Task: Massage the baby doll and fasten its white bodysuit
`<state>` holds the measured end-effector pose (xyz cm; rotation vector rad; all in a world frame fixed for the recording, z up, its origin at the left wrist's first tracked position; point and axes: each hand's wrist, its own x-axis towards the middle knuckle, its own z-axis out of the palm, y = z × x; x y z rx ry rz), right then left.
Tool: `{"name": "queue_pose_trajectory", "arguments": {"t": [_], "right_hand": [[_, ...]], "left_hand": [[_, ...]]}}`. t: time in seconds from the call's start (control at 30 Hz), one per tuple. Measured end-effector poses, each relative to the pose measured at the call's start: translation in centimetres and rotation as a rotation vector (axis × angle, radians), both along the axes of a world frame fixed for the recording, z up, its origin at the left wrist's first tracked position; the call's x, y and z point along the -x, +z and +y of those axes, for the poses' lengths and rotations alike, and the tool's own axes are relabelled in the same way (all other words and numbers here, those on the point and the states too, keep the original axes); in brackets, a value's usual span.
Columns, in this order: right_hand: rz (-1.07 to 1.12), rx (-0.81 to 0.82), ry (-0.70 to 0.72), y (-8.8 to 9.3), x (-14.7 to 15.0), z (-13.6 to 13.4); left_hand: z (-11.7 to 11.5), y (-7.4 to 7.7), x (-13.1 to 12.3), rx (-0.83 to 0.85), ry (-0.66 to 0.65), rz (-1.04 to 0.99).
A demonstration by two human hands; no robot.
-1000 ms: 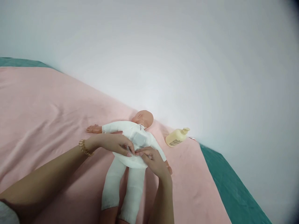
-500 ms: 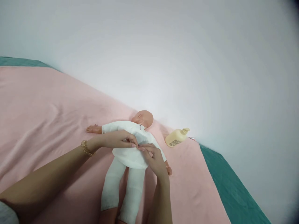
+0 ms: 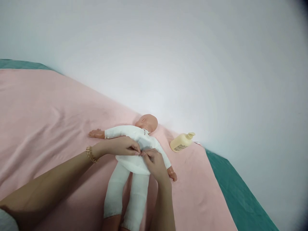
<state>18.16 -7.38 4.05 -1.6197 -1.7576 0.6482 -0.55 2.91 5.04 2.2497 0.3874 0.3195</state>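
Note:
A baby doll with a white cloth body and brown plastic head, hands and lower legs lies stretched out, its arms spread to both sides. Over the doll's middle, my left hand comes in from the left with thumb and fingers pinched together. My right hand meets it from the right, also in a pinch, so that the fingertips of both touch or nearly touch. Whatever sits between the fingertips is too small and hidden to make out. A beaded bracelet circles my left wrist.
A pale yellow pump bottle lies or leans to the right of the doll's head. Beneath everything is a wrinkled pink blanket, with a green sheet showing past its edges. Behind rises a plain white wall.
My right hand has shifted slightly left and its fingers have curled in more. My left hand's fingers have curled too, still meeting at the doll's middle. Doll and bottle stay put.

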Motion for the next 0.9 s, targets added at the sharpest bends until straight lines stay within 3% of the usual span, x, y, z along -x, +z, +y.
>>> {"name": "queue_pose_trajectory", "arguments": {"t": [0.17,0.3,0.4,0.6,0.9], "right_hand": [[0.260,-0.066,-0.090,-0.4,-1.2,0.3],[0.330,-0.235,-0.169,-1.2,-1.8,1.6],[0.281,-0.256,-0.185,-1.9,-1.7,2.6],[0.148,-0.202,-0.203,-2.6,-1.1,3.1],[0.032,-0.174,-0.184,-2.4,-0.8,3.4]], "left_hand": [[0.9,-0.4,-0.2,0.074,0.092,-0.100],[1.5,-1.5,-0.9,0.153,0.230,-0.272],[1.7,-2.5,-1.5,0.042,0.261,-0.338],[1.9,-4.0,-2.3,-0.203,0.240,-0.258],[2.2,-4.4,-2.5,-0.283,0.249,-0.195]]}}
